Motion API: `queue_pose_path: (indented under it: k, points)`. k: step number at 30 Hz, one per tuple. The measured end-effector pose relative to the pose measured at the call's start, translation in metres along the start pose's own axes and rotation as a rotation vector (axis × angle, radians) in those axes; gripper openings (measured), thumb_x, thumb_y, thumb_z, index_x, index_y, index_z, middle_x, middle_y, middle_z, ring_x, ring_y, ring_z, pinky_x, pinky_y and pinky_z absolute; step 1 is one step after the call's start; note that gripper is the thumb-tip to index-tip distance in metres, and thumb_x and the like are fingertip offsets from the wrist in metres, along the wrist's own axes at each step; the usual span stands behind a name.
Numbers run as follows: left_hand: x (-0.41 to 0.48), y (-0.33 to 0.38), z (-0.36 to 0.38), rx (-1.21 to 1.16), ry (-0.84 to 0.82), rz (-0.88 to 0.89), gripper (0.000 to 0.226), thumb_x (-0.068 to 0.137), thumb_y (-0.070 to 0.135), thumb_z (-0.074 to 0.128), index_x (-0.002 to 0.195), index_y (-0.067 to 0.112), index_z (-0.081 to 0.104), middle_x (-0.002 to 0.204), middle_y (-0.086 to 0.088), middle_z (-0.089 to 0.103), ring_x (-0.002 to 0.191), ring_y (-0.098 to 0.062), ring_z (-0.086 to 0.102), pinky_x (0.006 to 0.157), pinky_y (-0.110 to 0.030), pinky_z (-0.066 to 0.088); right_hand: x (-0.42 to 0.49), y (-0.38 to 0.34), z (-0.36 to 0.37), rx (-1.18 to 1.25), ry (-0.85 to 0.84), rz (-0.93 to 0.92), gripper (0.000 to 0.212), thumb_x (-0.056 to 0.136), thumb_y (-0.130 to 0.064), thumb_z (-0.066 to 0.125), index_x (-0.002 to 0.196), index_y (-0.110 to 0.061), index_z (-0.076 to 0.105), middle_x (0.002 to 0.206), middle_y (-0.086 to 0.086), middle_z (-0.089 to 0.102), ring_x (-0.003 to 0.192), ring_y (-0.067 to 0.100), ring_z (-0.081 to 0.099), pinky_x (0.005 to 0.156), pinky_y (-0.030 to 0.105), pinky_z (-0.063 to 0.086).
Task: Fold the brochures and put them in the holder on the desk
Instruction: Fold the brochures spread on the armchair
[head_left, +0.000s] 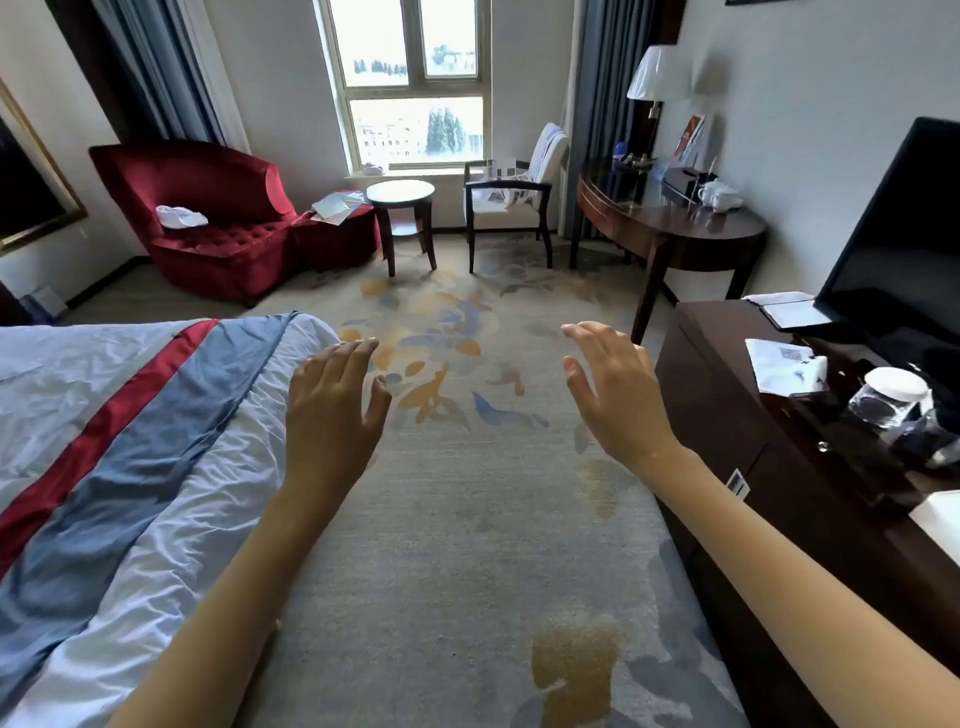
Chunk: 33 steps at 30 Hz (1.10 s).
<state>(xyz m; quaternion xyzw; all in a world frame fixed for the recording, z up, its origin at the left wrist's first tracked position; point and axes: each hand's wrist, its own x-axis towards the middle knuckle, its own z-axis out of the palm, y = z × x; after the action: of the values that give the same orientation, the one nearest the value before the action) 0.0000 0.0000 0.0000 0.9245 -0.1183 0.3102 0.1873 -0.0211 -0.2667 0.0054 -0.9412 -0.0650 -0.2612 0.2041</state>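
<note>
My left hand (332, 400) and my right hand (615, 395) are stretched out in front of me over the carpet, palms down, fingers apart, holding nothing. Far ahead, several brochures (336, 205) lie spread on the red footstool beside the red armchair. More printed sheets (506, 195) rest on the seat of the wooden chair under the window. A round dark desk (675, 228) stands at the far right wall; a clear holder (693, 179) seems to stand on it near a white teapot, with a red leaflet (687, 136) upright behind.
The bed (119, 431) with a red and blue runner fills the left. A dark cabinet (753, 415) with a TV (904, 234), papers and a glass jar (891, 397) lines the right. A small round table (400, 193) stands by the window. Patterned carpet runs between.
</note>
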Motion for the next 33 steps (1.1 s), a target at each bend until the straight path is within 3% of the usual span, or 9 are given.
queue_pose_path:
  k: [12, 33]
  points:
    - [0.067, -0.025, 0.064, 0.003, 0.001, 0.049, 0.038, 0.088, 0.021, 0.048, 0.122, 0.007, 0.058, 0.121, -0.012, 0.061, 0.119, -0.03, 0.052, 0.102, -0.043, 0.035, 0.077, 0.021, 0.058, 0.032, -0.016, 0.025, 0.033, 0.098, -0.024, 0.042, 0.127, -0.012, 0.052, 0.131, 0.006, 0.052, 0.124, 0.023, 0.046, 0.101, 0.041, 0.033]
    - [0.32, -0.145, 0.259, -0.101, -0.153, 0.073, 0.032, 0.086, 0.012, 0.06, 0.118, 0.007, 0.06, 0.121, -0.011, 0.062, 0.115, -0.031, 0.054, 0.101, -0.045, 0.037, 0.337, 0.077, 0.231, 0.024, -0.044, 0.144, 0.031, 0.097, -0.025, 0.042, 0.122, -0.013, 0.056, 0.127, 0.004, 0.056, 0.121, 0.021, 0.049, 0.1, 0.039, 0.033]
